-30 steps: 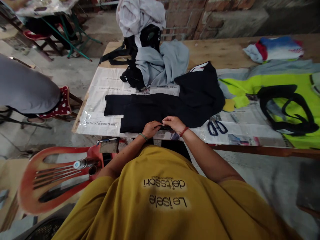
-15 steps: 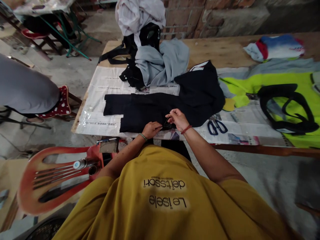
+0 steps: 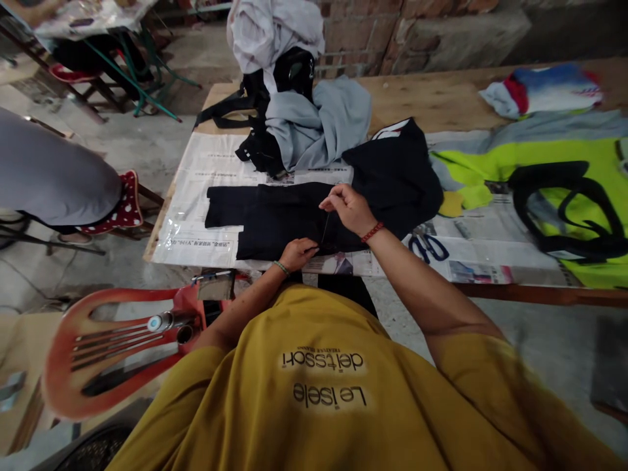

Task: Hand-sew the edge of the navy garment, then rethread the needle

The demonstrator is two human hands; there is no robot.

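A dark navy garment (image 3: 279, 212) lies spread over newspaper on the table in front of me. At its near edge my left hand (image 3: 298, 254) is closed, thumb and fingertips pinching the cloth. My right hand (image 3: 349, 208) is raised above the garment with its fingers pinched together. A fine thread (image 3: 326, 226) runs up from near my left fingertips toward the right hand; whether a needle is at its end cannot be made out. Dark blue-handled scissors (image 3: 434, 249) lie to the right, partly covered by my right forearm.
Grey cloth (image 3: 338, 121) and black straps (image 3: 226, 111) are heaped behind the garment. Neon yellow clothing (image 3: 544, 157) with a black looped piece (image 3: 583, 170) lies at right. A red plastic chair (image 3: 63, 353) holding a flask stands left. A seated person (image 3: 53, 170) is beyond it.
My right hand has risen away from the garment's near edge, drawing the thread out straight. My left hand stays pinched at the same spot.
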